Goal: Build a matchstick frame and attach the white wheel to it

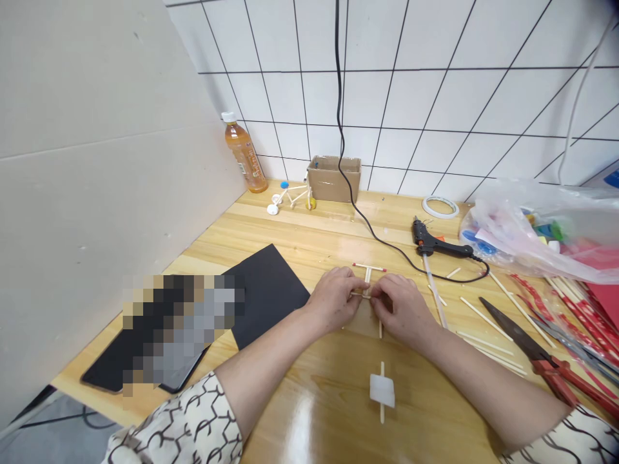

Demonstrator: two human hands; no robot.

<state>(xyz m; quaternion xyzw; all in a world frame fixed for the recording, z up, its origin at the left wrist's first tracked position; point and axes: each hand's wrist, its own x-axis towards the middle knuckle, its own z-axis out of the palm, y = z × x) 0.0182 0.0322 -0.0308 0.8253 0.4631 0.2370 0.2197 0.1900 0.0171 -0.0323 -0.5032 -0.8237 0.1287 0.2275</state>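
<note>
At the middle of the table, my left hand (336,298) and my right hand (405,306) are close together. Fingertips of both pinch a small frame of thin wooden sticks (368,276), the left on one end of a short crosspiece, the right at its other end. A crossbar (370,267) with red ends tops the frame. Part of the frame is hidden behind my fingers. Below my right hand shows the end of another stick (380,330). Nearer to me lies a white square piece (382,390) with a stick running through or under it; I cannot tell which.
A black glue gun (442,247) with a cord lies at right, near a tape roll (440,207). Scissors (536,354), loose sticks and a plastic bag (512,219) fill the right side. Left are black sheet (268,290), phone (111,361), bottle (245,158), stick model (293,196), cardboard box (333,180).
</note>
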